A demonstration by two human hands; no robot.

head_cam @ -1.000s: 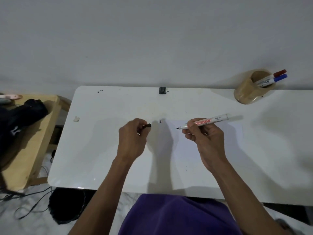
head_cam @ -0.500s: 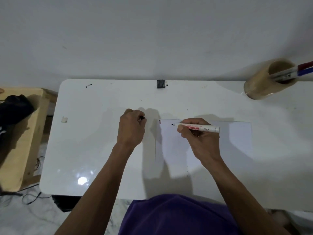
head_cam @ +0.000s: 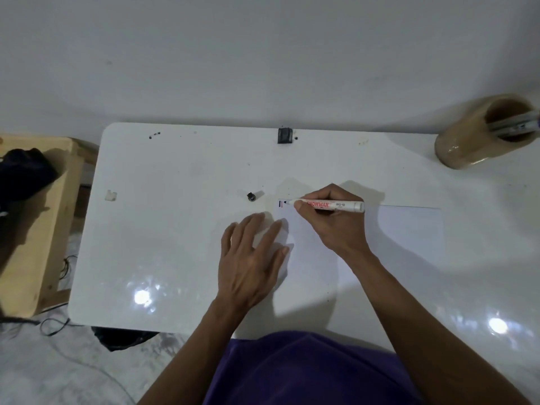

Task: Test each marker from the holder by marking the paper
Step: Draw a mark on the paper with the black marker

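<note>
Currently: right hand (head_cam: 336,226), grip clamped on marker (head_cam: 330,204); tip at paper (head_cam: 380,244) far-left corner, beside two short marks. Left hand (head_cam: 251,258), grip spread flat, pinning paper edge on counter (head_cam: 175,229). Cap (head_cam: 251,196) lying left of tip. Advisable: light pressure, one short stroke. Long axis near-horizontal, tip pointing left. Holder (head_cam: 464,141) well apart, far right.

Cap (head_cam: 251,196) lies left of paper (head_cam: 409,229) (holder (head_cam: 467,144) far right behind).

Home desk corner, white table (head_cam: 175,229), wooden stool (head_cam: 38,229), floor cables (head_cam: 55,325)
</note>
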